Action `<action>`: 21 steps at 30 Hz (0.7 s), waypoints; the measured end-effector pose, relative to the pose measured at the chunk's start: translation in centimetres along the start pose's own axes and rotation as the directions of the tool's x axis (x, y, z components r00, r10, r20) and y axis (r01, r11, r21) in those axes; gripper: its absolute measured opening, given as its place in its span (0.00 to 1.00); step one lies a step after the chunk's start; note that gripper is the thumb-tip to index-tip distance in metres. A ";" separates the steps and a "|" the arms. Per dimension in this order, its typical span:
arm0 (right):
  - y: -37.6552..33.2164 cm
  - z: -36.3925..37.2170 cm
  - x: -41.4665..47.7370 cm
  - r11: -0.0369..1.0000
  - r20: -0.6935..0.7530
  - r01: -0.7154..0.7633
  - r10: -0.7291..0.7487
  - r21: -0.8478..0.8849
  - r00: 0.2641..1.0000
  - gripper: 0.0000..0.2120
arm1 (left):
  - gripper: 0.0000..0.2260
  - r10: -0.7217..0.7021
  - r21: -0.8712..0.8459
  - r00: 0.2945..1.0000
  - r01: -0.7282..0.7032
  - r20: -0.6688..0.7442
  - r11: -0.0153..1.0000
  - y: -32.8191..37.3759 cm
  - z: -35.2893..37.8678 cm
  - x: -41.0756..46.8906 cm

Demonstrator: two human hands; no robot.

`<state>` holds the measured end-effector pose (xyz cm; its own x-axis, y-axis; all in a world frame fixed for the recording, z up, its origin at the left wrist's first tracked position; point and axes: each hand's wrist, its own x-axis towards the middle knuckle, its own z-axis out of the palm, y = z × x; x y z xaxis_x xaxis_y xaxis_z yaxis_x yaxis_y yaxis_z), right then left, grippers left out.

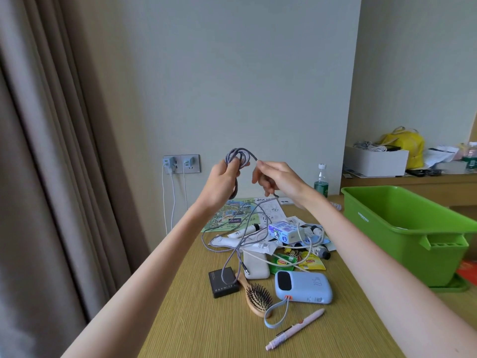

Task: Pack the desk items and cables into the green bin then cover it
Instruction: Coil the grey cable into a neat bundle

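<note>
Braided grey cable [238, 157], light, limp and likely tangle-prone: left hand [222, 182] is clenching the wound loops above the desk [196, 319], right hand [277, 180] is pinching the free run while its tail is trailing into the clutter, best gripped at the coil before going into the green bin [402, 228].

Grey braided cable [238, 157] half-coiled, held aloft; green bin [402, 228] open, right.

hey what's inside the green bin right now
Only a sliver of the green bin's interior shows: something pale near its front wall, too little to identify. Its near wall hides the rest of the floor. The braided cable is being coiled above the desk, outside it.
</note>
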<state>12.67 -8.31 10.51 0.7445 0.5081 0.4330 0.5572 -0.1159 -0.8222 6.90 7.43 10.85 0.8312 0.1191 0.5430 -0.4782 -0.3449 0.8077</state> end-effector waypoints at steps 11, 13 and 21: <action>-0.5 1.4 0.1 0.994 0.053 0.020 -0.026 0.103 0.998 0.22 | 0.18 0.093 -0.037 0.994 -0.091 0.063 0.995 1.0 1.1 0.1; -0.6 1.5 0.1 0.994 0.048 0.027 -0.033 0.107 0.998 0.22 | 0.15 0.095 -0.070 0.994 -0.091 0.053 0.993 1.2 1.2 0.1; -0.1 1.4 -0.1 1.000 0.100 0.013 -0.015 0.018 0.995 0.18 | 0.10 -0.106 -0.355 0.983 0.048 -0.147 0.934 0.8 0.1 1.1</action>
<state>12.01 -7.19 10.07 0.6956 0.5925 0.4063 0.5602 -0.0933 -0.8230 7.48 7.24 12.10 0.8266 0.2906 0.4820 -0.5074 0.0143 0.8616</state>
